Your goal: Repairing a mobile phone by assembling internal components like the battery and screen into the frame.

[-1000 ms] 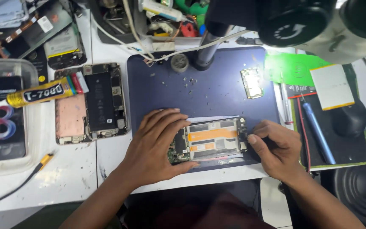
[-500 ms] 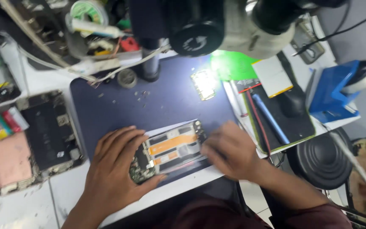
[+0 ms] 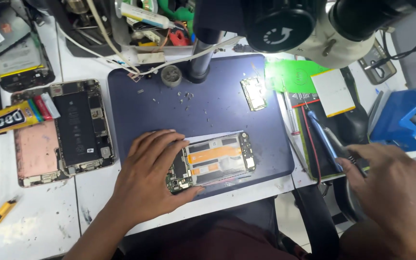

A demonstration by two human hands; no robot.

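Lying back-open under left hand (image 3: 148, 175): phone (image 3: 216, 162), orange flex cables exposed.

The head camera looks steeply down at the blue mat (image 3: 208, 106), close in; a microscope (image 3: 314, 24) perhaps blocks the top.

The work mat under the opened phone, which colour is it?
The work mat is dark navy blue, seen best in the head view, where the left hand holds the opened phone.

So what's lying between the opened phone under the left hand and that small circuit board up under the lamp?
In the head view, only bare dark blue mat separates the opened phone from the small circuit board.
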